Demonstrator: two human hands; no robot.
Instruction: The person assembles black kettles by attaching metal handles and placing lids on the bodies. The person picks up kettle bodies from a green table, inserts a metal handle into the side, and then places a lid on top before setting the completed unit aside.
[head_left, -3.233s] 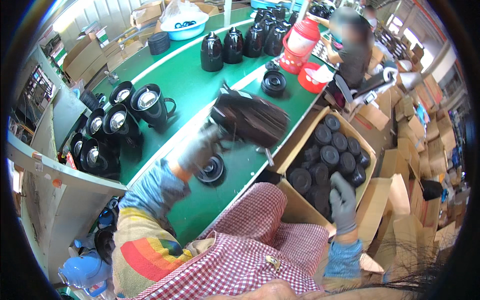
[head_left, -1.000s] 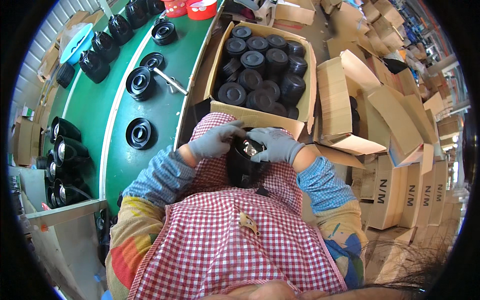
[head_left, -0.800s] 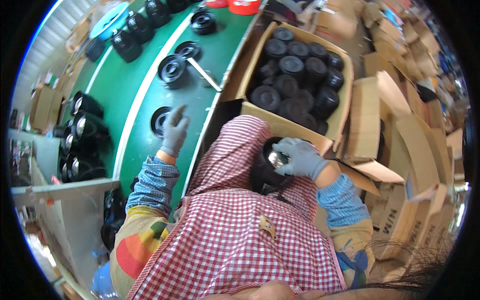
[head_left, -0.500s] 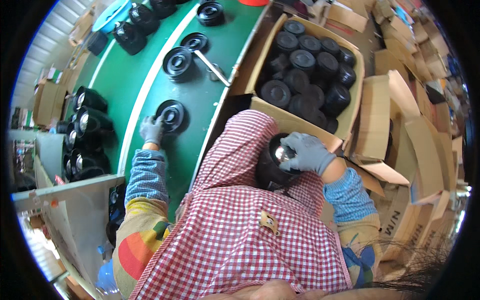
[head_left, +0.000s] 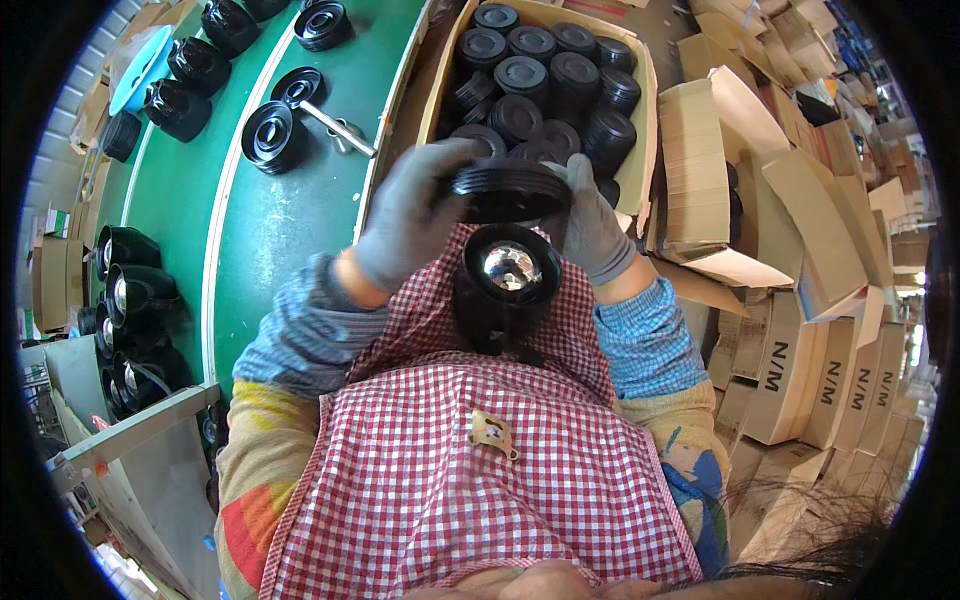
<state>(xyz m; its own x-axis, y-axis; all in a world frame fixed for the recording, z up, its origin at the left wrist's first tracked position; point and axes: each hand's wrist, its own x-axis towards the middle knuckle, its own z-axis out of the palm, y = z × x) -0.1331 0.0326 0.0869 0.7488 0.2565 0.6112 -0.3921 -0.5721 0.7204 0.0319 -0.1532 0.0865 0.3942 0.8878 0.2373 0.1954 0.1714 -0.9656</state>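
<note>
The left hand [head_left: 418, 215] and right hand [head_left: 597, 222] are gripping a black ridged lid [head_left: 512, 190] from opposite sides, apparently to keep it level, near a silver-lined black vacuum jug [head_left: 482, 312] that is resting on the checked apron [head_left: 440, 490], seemingly for steadiness

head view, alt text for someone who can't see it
The left hand and right hand, gray-gloved, hold a round black part near the mouth of a silver-lined black vessel at the lap. More black vessels are on a green table at left; an open cardboard box ahead is packed with round black pieces.
</note>
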